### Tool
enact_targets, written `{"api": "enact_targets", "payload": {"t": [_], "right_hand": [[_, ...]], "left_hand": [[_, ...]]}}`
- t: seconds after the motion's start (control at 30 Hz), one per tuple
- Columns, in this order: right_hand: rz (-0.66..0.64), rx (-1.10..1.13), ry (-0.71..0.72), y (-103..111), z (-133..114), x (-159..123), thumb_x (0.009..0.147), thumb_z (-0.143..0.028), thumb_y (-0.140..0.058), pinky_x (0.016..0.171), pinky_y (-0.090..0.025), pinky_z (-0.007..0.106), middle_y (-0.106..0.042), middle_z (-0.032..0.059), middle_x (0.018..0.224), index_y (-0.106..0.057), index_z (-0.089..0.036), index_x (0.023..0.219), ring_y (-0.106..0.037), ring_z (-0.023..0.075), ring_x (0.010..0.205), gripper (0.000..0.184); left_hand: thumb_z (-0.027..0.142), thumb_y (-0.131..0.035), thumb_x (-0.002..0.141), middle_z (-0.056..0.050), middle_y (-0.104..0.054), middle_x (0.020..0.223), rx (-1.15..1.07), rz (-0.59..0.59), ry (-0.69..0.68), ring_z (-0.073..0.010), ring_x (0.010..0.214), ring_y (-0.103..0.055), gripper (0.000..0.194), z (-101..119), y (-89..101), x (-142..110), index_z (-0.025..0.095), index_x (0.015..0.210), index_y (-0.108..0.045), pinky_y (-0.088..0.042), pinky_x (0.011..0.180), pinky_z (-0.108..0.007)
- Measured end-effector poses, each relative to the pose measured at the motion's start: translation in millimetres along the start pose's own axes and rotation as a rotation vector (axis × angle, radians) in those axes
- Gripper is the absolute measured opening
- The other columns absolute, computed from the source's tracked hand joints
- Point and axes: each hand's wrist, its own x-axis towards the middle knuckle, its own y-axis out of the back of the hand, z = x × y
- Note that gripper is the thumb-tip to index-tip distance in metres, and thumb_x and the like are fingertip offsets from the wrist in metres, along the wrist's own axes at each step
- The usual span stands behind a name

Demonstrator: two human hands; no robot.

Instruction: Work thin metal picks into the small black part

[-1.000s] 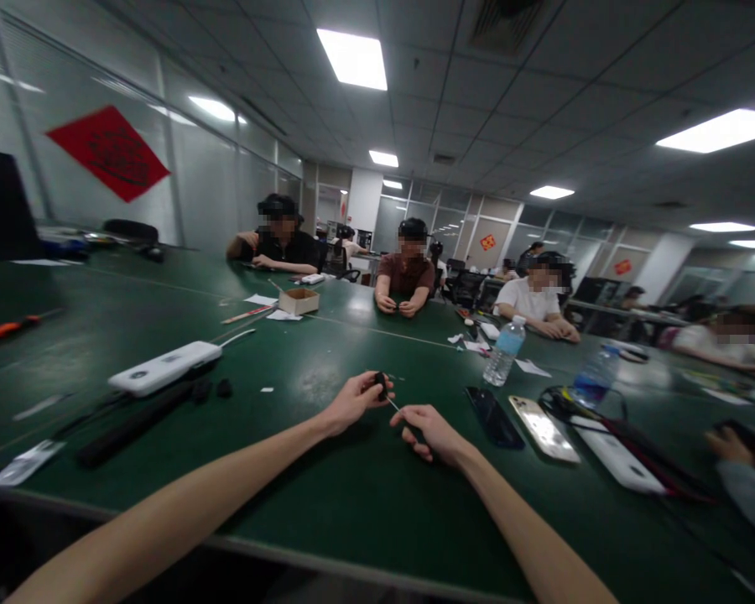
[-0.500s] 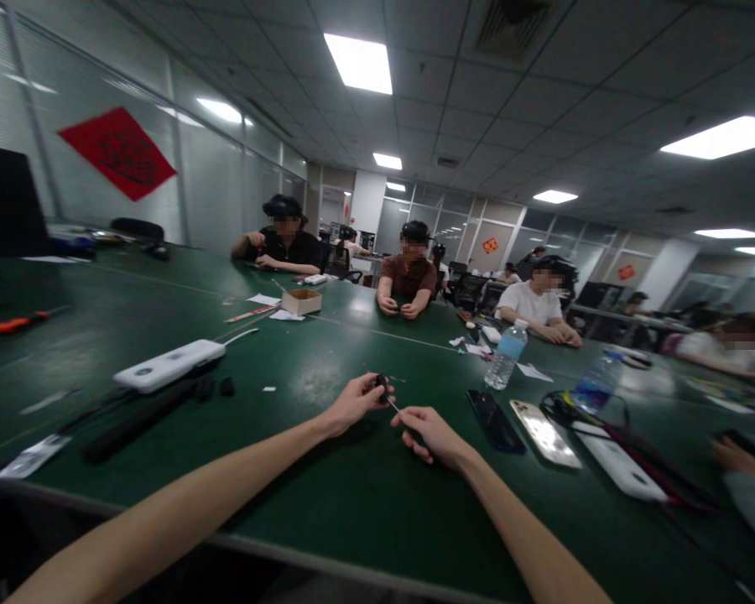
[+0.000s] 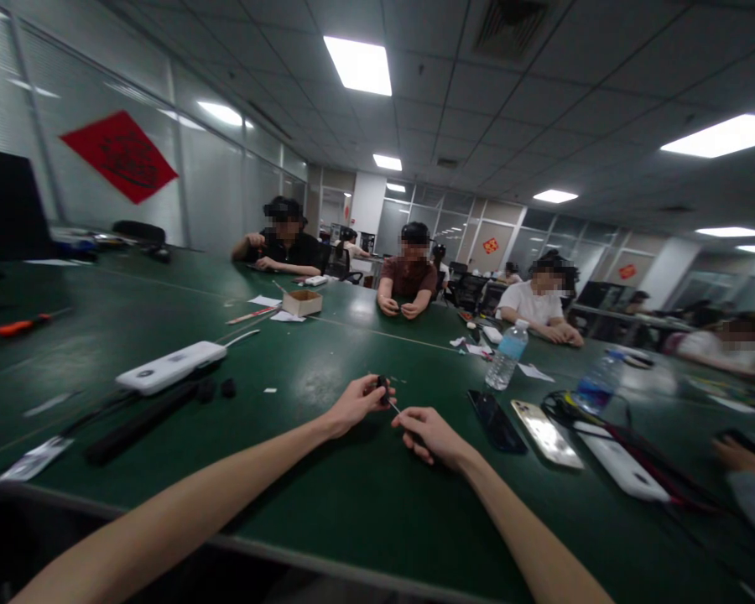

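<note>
left hand (image 3: 352,406) pinches a small black part (image 3: 383,390) — right hand (image 3: 431,436), closed, grips a thin metal pin (image 3: 394,408) slanting up-left, its tip just beside the part, both hands low over the green desk (image 3: 352,495).

nothing readable (the red wall banner (image 3: 119,157) is blurred)

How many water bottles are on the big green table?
2. One clear plastic water bottle stands near the middle of the green table. The second water bottle stands farther right, near a black cable. Others may be hidden.
</note>
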Motion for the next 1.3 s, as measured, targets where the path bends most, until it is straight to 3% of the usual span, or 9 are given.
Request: {"api": "enact_targets", "payload": {"t": [0.2,0.43,0.5,0.57,0.63,0.7,0.87,1.03,1.3], "right_hand": [[0.009,-0.005,0.027,-0.7,1.9,2.3,0.081,-0.052,-0.049,0.030,-0.025,0.013,-0.052,-0.0044,0.062,-0.054,-0.016,0.101,-0.034,0.0021,0.034,0.041],[0.269,-0.099,0.153,9.0,8.6,10.6,0.082,-0.042,-0.047,0.033,-0.030,0.016,-0.047,-0.0056,0.062,-0.053,-0.018,0.106,-0.036,0.0044,0.037,0.035],[0.319,-0.231,0.215,10.4,7.6,8.9,0.081,-0.035,-0.049,0.043,-0.040,0.020,-0.052,-0.0029,0.067,-0.054,-0.019,0.109,-0.046,0.0077,0.046,0.032],[0.382,-0.389,0.330,8.4,4.6,6.3,0.081,-0.029,-0.050,0.065,-0.047,0.026,-0.059,0.0020,0.083,-0.056,-0.020,0.112,-0.056,0.0130,0.069,0.032],[0.410,-0.519,0.448,3.6,0.5,3.7,0.082,-0.025,-0.049,0.084,-0.042,0.032,-0.059,0.0052,0.102,-0.054,-0.022,0.117,-0.055,0.0171,0.093,0.036],[0.383,-0.599,0.513,-1.8,-3.9,1.3,0.084,-0.024,-0.047,0.092,-0.037,0.034,-0.057,0.0061,0.111,-0.050,-0.023,0.123,-0.051,0.0188,0.103,0.040],[0.293,-0.644,0.460,-6.7,-11.0,-4.1,0.088,-0.026,-0.040,0.081,-0.041,0.032,-0.061,0.0050,0.095,-0.042,-0.024,0.128,-0.057,0.0184,0.087,0.039],[0.309,-0.657,0.344,-3.2,-7.8,-5.2,0.087,-0.031,-0.044,0.067,-0.039,0.028,-0.059,0.0015,0.075,-0.046,-0.022,0.114,-0.055,0.0161,0.067,0.028],[0.275,-0.693,0.398,-5.7,-11.6,-7.1,0.089,-0.032,-0.042,0.068,-0.040,0.027,-0.061,0.0026,0.080,-0.050,-0.024,0.112,-0.058,0.0173,0.072,0.026]], "left_hand": [[0.039,-0.061,0.078,-0.013,-0.061,0.104,0.000,0.009,0.005,-0.0181,0.087,-0.062,0.037,1.5,-0.8,-0.7,0.013,0.103,-0.053,-0.048,0.082,-0.039],[0.043,-0.059,0.077,-0.011,-0.061,0.092,0.036,0.006,0.084,-0.0138,0.071,-0.061,0.040,-1.9,-2.8,-0.4,0.013,0.104,-0.053,-0.050,0.065,-0.029],[0.043,-0.056,0.079,-0.009,-0.060,0.087,0.039,-0.001,0.103,-0.0118,0.064,-0.059,0.040,-2.0,-2.8,-0.5,0.013,0.105,-0.053,-0.047,0.058,-0.025],[0.044,-0.053,0.080,-0.006,-0.059,0.079,0.035,-0.003,0.113,-0.0098,0.057,-0.056,0.041,-1.4,-2.5,-0.5,0.015,0.109,-0.053,-0.043,0.052,-0.022],[0.043,-0.051,0.081,-0.002,-0.056,0.070,0.021,0.006,0.123,-0.0079,0.051,-0.051,0.041,-0.6,-1.7,-0.2,0.017,0.113,-0.051,-0.038,0.047,-0.019],[0.042,-0.049,0.081,0.001,-0.052,0.064,-0.008,0.024,0.132,-0.0063,0.046,-0.046,0.040,0.1,-0.9,0.2,0.018,0.113,-0.052,-0.033,0.044,-0.018],[0.039,-0.050,0.078,0.006,-0.040,0.056,-0.114,0.052,0.146,-0.0041,0.041,-0.034,0.034,1.2,0.0,1.5,0.015,0.102,-0.056,-0.026,0.042,-0.017],[0.043,-0.048,0.079,0.006,-0.037,0.055,-0.172,0.073,0.180,-0.0037,0.041,-0.031,0.033,2.7,-0.3,1.6,0.014,0.092,-0.057,-0.022,0.041,-0.017],[0.057,-0.038,0.082,0.007,-0.034,0.051,-0.243,0.026,0.242,-0.0034,0.036,-0.025,0.046,3.0,5.9,0.2,0.014,0.090,-0.056,-0.020,0.040,-0.018]]}}
